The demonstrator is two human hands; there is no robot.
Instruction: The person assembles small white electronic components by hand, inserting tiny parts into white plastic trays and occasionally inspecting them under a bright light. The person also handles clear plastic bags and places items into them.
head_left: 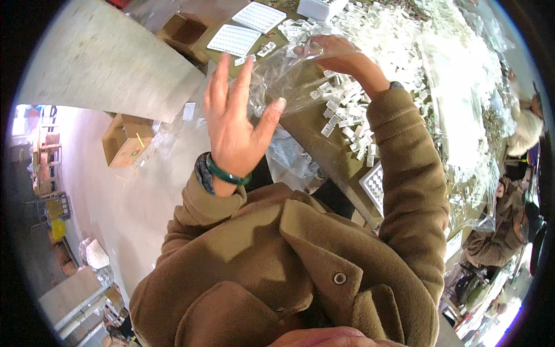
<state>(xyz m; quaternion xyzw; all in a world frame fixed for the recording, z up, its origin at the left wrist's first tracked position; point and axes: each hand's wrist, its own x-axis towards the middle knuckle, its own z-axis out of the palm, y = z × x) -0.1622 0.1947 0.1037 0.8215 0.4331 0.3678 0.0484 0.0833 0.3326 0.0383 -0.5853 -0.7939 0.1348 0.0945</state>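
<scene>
Two bare hands work at the near side of a table (306, 124), a clear plastic bag (289, 78) bunched and wrinkled between them. From where I stand, the left hand (231, 127) is spread wide, thumb well away from the fingers, a dark green bangle (226, 174) on its wrist; whether it touches the plastic I can't tell. The right hand (332, 51) bends in toward the bag with film seemingly over its fingers, so I can't say whether it pinches anything.

As far as I can judge, little is done with this bag: it looks slack, and I make out nothing packed inside. Plenty is left, since a great heap of small white plastic pieces (384, 46) lies loose beside the right arm, some scattered toward the table edge. Two white sheets with rows of marks (234, 40) lie flat beyond the left hand, and a white tray (374, 186) sits by the near edge.
</scene>
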